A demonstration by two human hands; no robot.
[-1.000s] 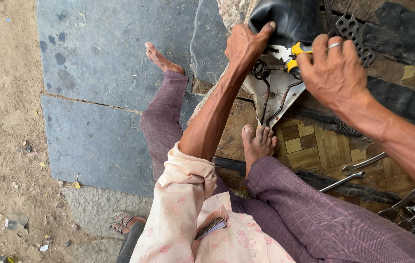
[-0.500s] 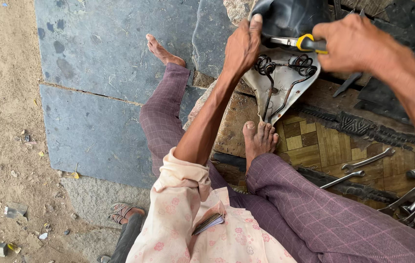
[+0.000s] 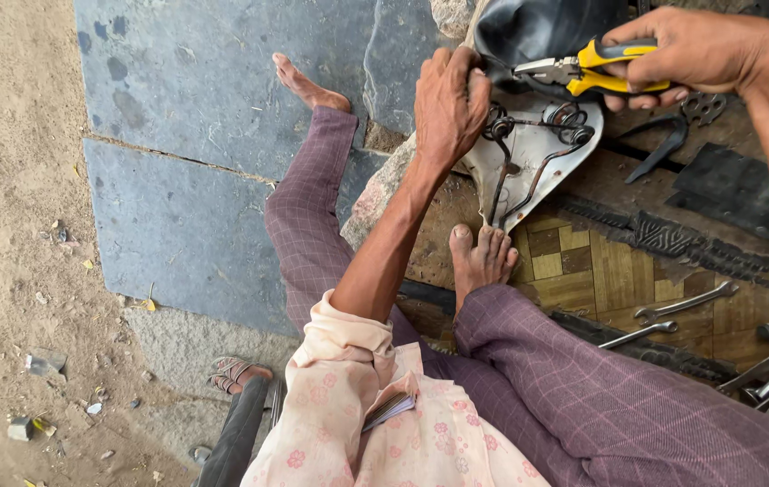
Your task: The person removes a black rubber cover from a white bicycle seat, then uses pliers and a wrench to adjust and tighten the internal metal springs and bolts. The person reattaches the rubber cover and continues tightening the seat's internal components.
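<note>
Pliers (image 3: 583,74) with yellow handles sit clamped in the right hand (image 3: 686,50), nose pointing at the black cover's (image 3: 538,32) edge. Left hand (image 3: 447,104) fingers (image 3: 467,77) curl closed over the upturned saddle (image 3: 529,153), beside its springs (image 3: 565,115).

Patterned wooden board (image 3: 583,271) (wrenches (image 3: 682,302), metal bicycle saddle frame (image 3: 529,162)) beside slate slabs (image 3: 186,234)
</note>
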